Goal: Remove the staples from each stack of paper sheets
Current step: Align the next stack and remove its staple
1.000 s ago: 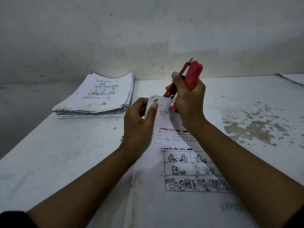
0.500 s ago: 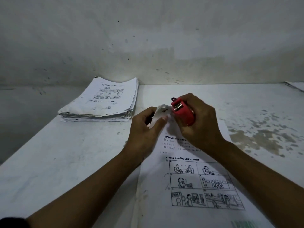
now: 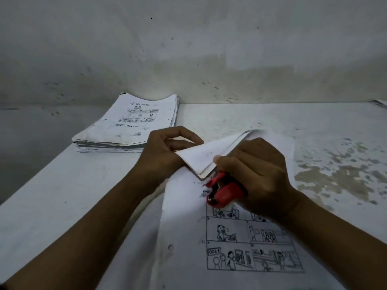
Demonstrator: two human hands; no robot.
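From the head camera, a stapled set of sheets (image 3: 209, 243) lies on the white table (image 3: 52, 206), printed side up, with comic-strip panels of small figures across its near half. This set serves as the landmark. Its far left corner (image 3: 201, 158) is folded back toward the person, showing the blank underside and the edges of several sheets.

The left hand (image 3: 165, 151) sits at the far left edge of the set, fingers curled, pinching the folded corner between thumb and fingertips and holding it raised off the rest of the page.

The right hand (image 3: 253, 174) lies over the middle of the set, just on the near side of the folded corner. Its fingers are wrapped around a red staple remover (image 3: 224, 192), whose dark tip points left and rests against the page right under the fold's point. A few small dark marks lie on the paper beside that tip; whether they are staples or print cannot be told.

Beyond the set and to its left, well apart from it, a thick pile of similar printed sheets (image 3: 134, 126) sits by the grey wall (image 3: 188, 49). To the right of the set, the tabletop carries a patch of worn, blotchy paint (image 3: 339, 174).
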